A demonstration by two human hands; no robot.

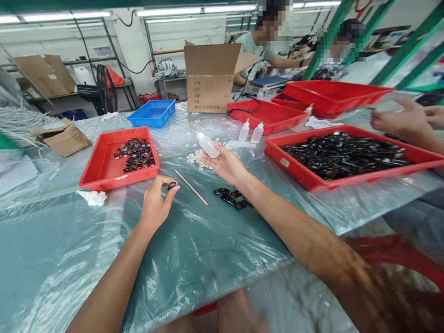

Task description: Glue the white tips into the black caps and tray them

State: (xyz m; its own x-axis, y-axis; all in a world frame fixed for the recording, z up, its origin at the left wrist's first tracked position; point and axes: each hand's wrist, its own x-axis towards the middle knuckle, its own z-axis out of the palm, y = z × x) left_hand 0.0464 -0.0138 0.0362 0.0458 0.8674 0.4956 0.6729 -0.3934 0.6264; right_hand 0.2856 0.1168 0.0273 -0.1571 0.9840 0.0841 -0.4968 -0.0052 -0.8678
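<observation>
My left hand pinches a small black piece between thumb and fingers, just in front of a red tray that holds a pile of black pieces. My right hand holds a translucent squeeze bottle, tilted with its nozzle toward the upper left. Small white pieces are scattered beside and behind that hand. Between my hands a thin wooden stick lies on the plastic-covered table. Several black pieces lie together below my right wrist.
A large red tray heaped with black parts stands at the right, near another person's hands. Two bottles stand behind my right hand. Farther back are a blue tray, a cardboard box and stacked red trays.
</observation>
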